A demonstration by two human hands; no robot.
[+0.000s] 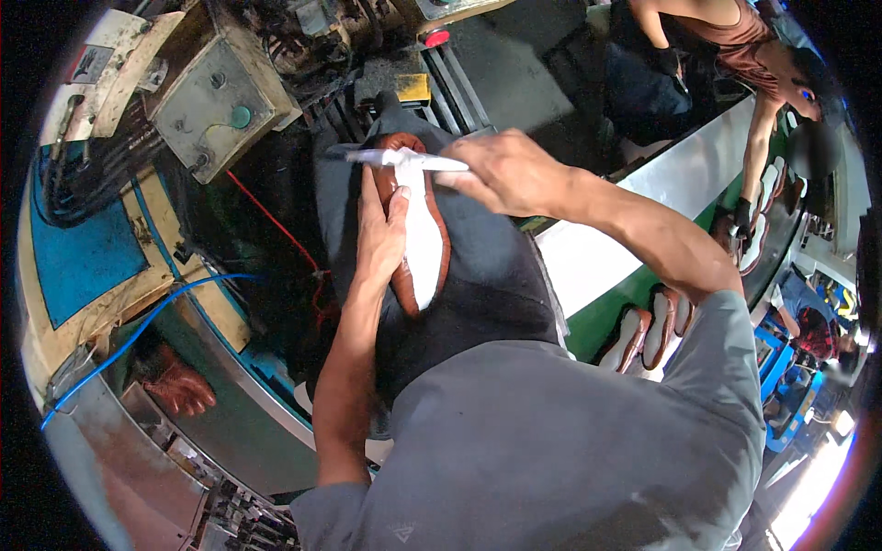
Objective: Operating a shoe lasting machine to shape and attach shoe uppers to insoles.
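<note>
A brown leather shoe (421,253) with a white underside lies bottom up on my lap, its length running away from me. My left hand (380,230) is closed around its left side, thumb pressed on the white underside. My right hand (513,173) comes in from the right, fingers wrapped round a slim, pale hand tool (441,163). That tool lies across the far end of the shoe; motion smears it, so its exact kind and whether it touches the shoe cannot be told.
A machine box with a green button (241,117) stands front left, and a red button (436,38) beyond. A blue hose (138,323) crosses the left. Several shoes (657,335) rest on the green conveyor (593,317) at right. A co-worker's gloved hand (742,216) reaches among shoes there.
</note>
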